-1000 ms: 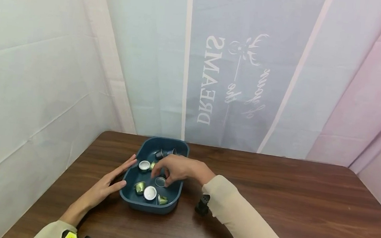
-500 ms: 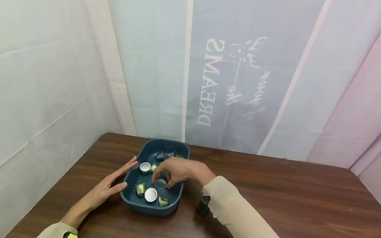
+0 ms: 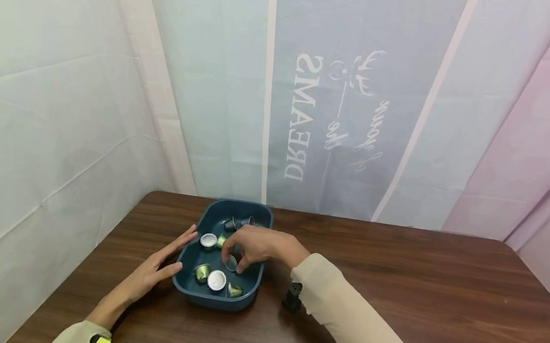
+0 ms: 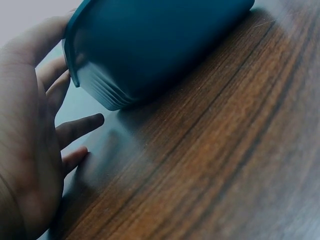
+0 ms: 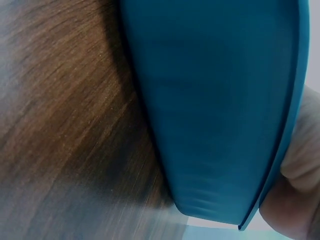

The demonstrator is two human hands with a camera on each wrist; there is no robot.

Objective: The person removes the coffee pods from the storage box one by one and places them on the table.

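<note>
A blue plastic bin (image 3: 215, 301) on the table holds several coffee capsules. My right hand (image 3: 254, 244) reaches inside it, thumb and fingers pinching a tilted capsule (image 3: 231, 263) by its edges. Close by are a green capsule (image 3: 202, 273), a capsule with its white lid up (image 3: 217, 280) and another green one lying on its side (image 3: 235, 291). My left hand (image 3: 155, 269) rests against the bin's left rim with fairly straight fingers. The left wrist view shows those fingers (image 4: 82, 131) at the bin's outer wall. In the right wrist view, the bin wall (image 5: 215, 110) hides most of the right hand.
Farther back in the bin lie a white-lidded capsule (image 3: 208, 240), a light green one (image 3: 220, 241) and dark ones (image 3: 231, 224). The brown wooden table (image 3: 392, 293) extends to the right. Fabric curtains (image 3: 221, 105) stand behind and at the sides.
The capsule at my right fingertips has gone from nearly flat to tilted, and the fingers have shifted slightly. My left hand stays at the rim.
</note>
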